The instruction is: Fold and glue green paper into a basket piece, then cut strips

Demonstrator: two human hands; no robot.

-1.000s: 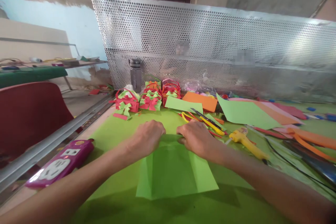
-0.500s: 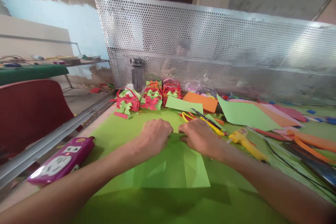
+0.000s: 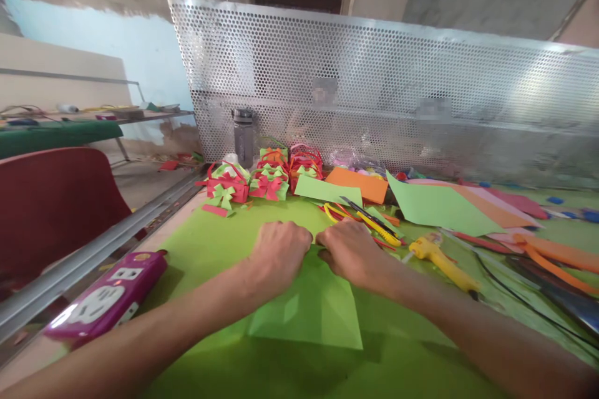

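Observation:
A sheet of green paper (image 3: 309, 318) is held at its far edge by both of my hands, over the green tabletop. My left hand (image 3: 283, 252) is closed on that edge, knuckles up. Close beside it, my right hand (image 3: 349, 252) pinches the same edge from the other side. The fingertips nearly meet, and the paper between them is partly hidden. Toward me the sheet slopes down, with its near edge showing. Just beyond my right hand lie a yellow-and-black utility knife (image 3: 381, 230) and yellow-handled scissors (image 3: 332, 212).
A yellow glue gun (image 3: 444, 262) lies on the right by green card (image 3: 442, 206) and orange strips. Small red-and-green paper baskets (image 3: 269, 184) and a grey bottle (image 3: 243, 137) stand at the back, before a perforated metal panel (image 3: 290, 56). A purple power strip (image 3: 112, 299) is at left.
My hands have come closer together along the paper's far edge. The sheet's near edge looks narrower and has shifted slightly. Both hands remain closed on it.

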